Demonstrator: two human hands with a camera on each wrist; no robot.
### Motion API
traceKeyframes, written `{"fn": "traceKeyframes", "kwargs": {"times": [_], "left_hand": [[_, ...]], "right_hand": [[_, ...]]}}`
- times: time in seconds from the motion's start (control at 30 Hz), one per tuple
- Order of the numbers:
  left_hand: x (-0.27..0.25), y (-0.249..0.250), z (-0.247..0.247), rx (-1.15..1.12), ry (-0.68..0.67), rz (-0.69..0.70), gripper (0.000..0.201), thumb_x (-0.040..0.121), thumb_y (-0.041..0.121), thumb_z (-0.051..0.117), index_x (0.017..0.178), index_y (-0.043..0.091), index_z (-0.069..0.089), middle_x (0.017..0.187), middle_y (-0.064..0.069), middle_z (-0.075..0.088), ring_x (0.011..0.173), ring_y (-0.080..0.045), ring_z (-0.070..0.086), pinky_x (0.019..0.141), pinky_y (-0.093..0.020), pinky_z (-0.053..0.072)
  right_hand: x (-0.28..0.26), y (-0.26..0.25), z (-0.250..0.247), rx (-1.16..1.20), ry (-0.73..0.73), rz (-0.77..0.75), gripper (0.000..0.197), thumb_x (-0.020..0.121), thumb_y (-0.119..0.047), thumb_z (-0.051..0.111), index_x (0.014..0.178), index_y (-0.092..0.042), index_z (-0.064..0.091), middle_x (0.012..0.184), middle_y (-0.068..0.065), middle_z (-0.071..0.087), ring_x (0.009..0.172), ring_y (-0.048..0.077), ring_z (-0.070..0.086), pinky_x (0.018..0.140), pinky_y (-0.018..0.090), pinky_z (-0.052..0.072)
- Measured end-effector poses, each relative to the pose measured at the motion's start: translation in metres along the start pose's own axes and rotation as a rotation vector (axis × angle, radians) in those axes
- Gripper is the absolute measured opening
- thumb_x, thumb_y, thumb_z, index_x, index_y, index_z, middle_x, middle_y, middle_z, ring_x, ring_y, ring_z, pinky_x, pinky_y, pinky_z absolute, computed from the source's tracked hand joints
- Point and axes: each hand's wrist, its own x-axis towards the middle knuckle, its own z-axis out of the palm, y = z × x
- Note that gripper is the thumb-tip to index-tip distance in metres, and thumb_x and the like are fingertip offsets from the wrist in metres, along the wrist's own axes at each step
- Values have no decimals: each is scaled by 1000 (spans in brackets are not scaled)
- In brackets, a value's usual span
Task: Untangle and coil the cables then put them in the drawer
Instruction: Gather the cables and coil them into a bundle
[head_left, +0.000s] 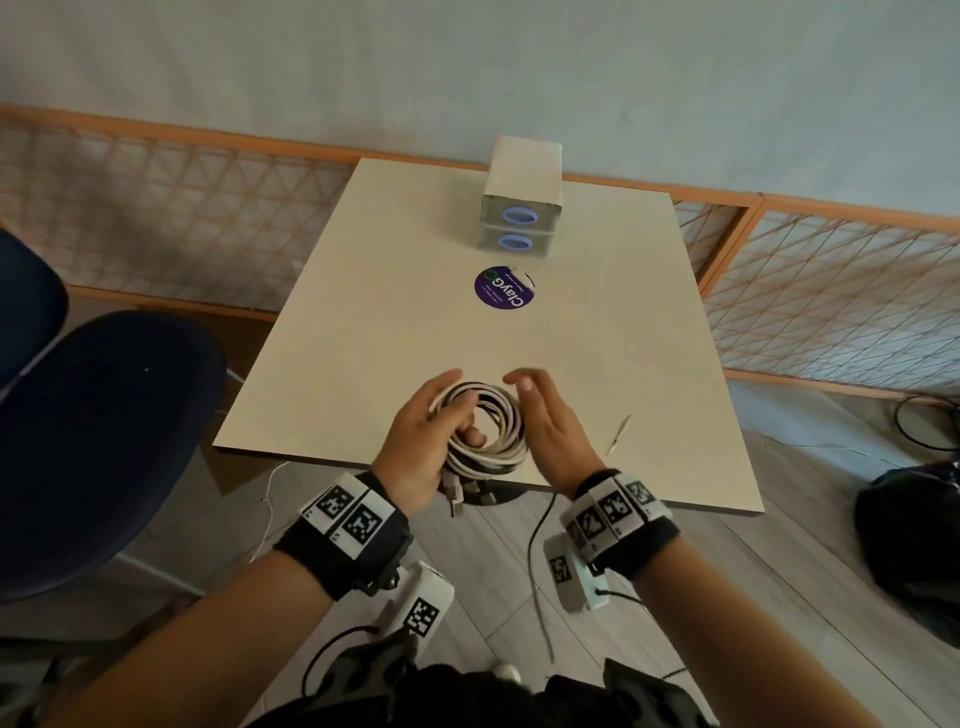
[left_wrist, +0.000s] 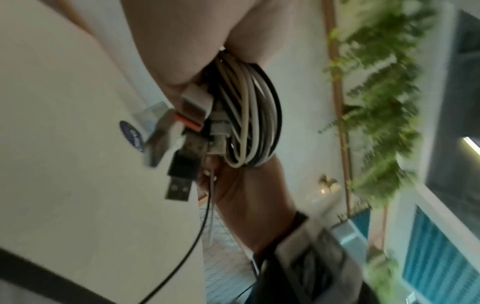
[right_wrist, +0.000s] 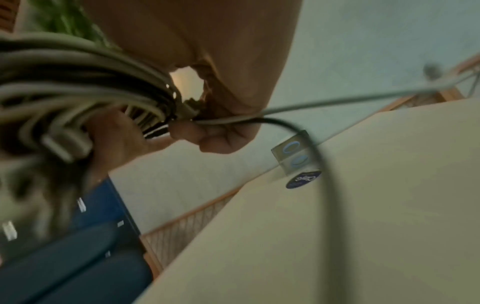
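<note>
A coil of white and black cables (head_left: 500, 448) is held upright over the table's near edge by my left hand (head_left: 465, 418), whose fingers pass through the loop. Several USB plugs (left_wrist: 182, 181) hang from the bundle (left_wrist: 249, 115). My right hand (head_left: 530, 395) is against the coil's right side; in the right wrist view its thumb (right_wrist: 207, 135) pinches two loose strands. The grey strand (right_wrist: 337, 102) runs out to a plug lying on the table (head_left: 621, 431). The black strand (head_left: 535, 561) hangs toward the floor. A small two-drawer unit (head_left: 522, 208) with blue ring handles stands at the far edge, both drawers closed.
A round purple sticker (head_left: 505, 287) lies on the beige table (head_left: 389, 312) in front of the drawers. Blue chairs (head_left: 104, 441) stand to the left and a black bag (head_left: 914, 545) sits on the floor to the right. A lattice railing (head_left: 831, 291) runs behind.
</note>
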Motion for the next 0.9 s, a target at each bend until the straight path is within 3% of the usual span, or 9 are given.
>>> {"fn": "traceKeyframes", "kwargs": {"times": [0.1,0.2,0.27,0.4,0.53,0.63,0.73,0.83,0.9], "left_hand": [[13,3,-16,-149,137,18,37,92,7,52,125,23,52,52,3,43,41,-6,42,45,-19,40],[25,1,-27,-100,300,51,29,92,9,53,118,21,61,52,4,46,41,-6,44,44,-19,42],[31,-8,-34,78,423,93,26,91,14,55,115,17,64,61,4,58,49,-9,52,51,-24,48],[42,-23,-57,541,552,256,23,91,20,55,111,14,65,109,-12,67,94,-30,64,83,-45,56],[31,-39,-55,973,223,291,23,94,25,51,108,15,66,103,1,67,95,-15,59,84,-22,45],[14,-36,-33,544,-93,-18,44,98,39,36,78,21,71,70,6,68,73,-16,60,64,-17,47],[6,-18,-20,237,-229,-327,77,84,71,21,72,7,62,53,-3,58,46,-13,55,46,-18,41],[-1,-13,-16,471,-321,-192,38,77,54,58,71,16,58,54,3,41,48,-12,41,49,-24,37],[3,-15,-22,517,-366,-104,13,88,30,58,86,17,62,53,5,40,48,-11,39,52,-24,40]], "right_hand": [[-20,28,12,-147,-145,42,26,99,-30,31,114,-18,48,71,11,58,60,18,51,61,36,44],[-39,45,28,-411,-331,60,34,99,-15,34,132,-12,40,101,19,65,83,28,61,74,34,46],[-52,48,37,-539,-427,54,43,96,-6,35,138,-13,32,116,18,62,101,31,61,83,34,46],[-73,48,43,-638,-487,-45,51,89,0,38,137,-18,34,124,11,57,107,31,58,92,42,48],[-53,28,40,-711,-319,-417,50,75,7,48,116,-18,56,96,10,61,82,33,59,71,39,40],[-29,17,33,-637,-256,-514,37,78,-1,49,109,-17,61,93,7,63,76,27,54,70,38,40],[-18,15,21,-351,-239,-429,27,90,-19,43,105,-10,63,91,8,66,82,24,56,76,34,45],[-12,16,16,-194,-197,-350,16,87,-10,55,98,-6,67,92,9,58,82,18,55,74,22,46],[-9,17,15,-116,-155,-255,16,86,-10,59,100,-10,69,97,3,51,86,15,57,79,17,48]]}}
